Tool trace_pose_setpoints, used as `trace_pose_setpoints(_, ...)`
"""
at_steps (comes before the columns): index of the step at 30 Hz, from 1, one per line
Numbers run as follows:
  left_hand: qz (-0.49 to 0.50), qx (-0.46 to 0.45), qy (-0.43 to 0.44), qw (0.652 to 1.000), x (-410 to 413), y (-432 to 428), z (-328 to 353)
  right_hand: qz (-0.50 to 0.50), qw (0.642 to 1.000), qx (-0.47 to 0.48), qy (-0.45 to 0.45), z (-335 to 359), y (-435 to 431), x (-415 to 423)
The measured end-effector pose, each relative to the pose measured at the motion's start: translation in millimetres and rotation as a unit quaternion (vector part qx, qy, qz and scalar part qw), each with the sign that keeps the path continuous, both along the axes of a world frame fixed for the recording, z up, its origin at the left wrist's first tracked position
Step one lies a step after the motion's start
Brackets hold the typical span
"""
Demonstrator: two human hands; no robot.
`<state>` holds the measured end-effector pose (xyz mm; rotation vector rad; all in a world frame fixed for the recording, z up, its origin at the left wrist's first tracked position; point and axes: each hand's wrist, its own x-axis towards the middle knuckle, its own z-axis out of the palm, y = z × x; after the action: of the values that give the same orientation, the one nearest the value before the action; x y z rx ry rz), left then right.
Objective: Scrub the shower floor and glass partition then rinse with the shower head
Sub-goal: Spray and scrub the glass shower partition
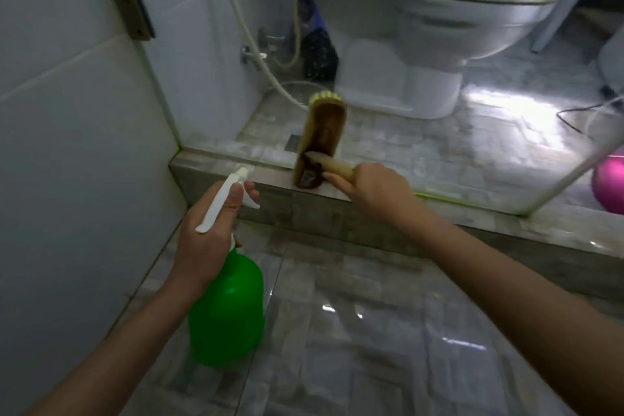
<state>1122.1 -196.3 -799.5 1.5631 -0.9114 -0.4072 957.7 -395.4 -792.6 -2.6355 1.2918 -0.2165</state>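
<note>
My left hand (pixel 209 233) grips the white trigger head of a green spray bottle (pixel 226 307), held above the wet grey shower floor (pixel 337 331), nozzle aimed at the glass. My right hand (pixel 374 189) grips the pale handle of a scrub brush (pixel 320 142). The brush's brown back faces me and its yellowish bristles press against the glass partition (pixel 439 152), just above the stone curb (pixel 304 209). No shower head is in sight.
Through the glass stand a white toilet (pixel 422 27), a white hose (pixel 250 44) running to a wall valve, and a dark bag beside the toilet base. A metal hinge (pixel 131 13) sits on the left tiled wall. A pink ball (pixel 611 182) lies at far right.
</note>
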Motion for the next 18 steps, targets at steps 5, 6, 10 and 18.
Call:
trace_pose_setpoints(5, -0.017, -0.002, 0.009, 1.000, -9, -9, 6, -0.103, 0.994, -0.017, 0.044, 2, -13, -113)
trace_pose_setpoints(6, -0.024, -0.005, 0.010, 1.000, -12, -10, 8, -0.107, 0.993, -0.024, 0.049, 2, -12, -115)
trace_pose_setpoints(10, -0.047, -0.004, -0.013, 0.999, -22, -16, 11, -0.068, 0.997, -0.011, 0.031, 5, 3, -70)
trace_pose_setpoints(18, -0.088, -0.014, -0.014, 0.996, -34, -19, 3, -0.186, 0.980, -0.034, 0.067, 14, -24, -220)
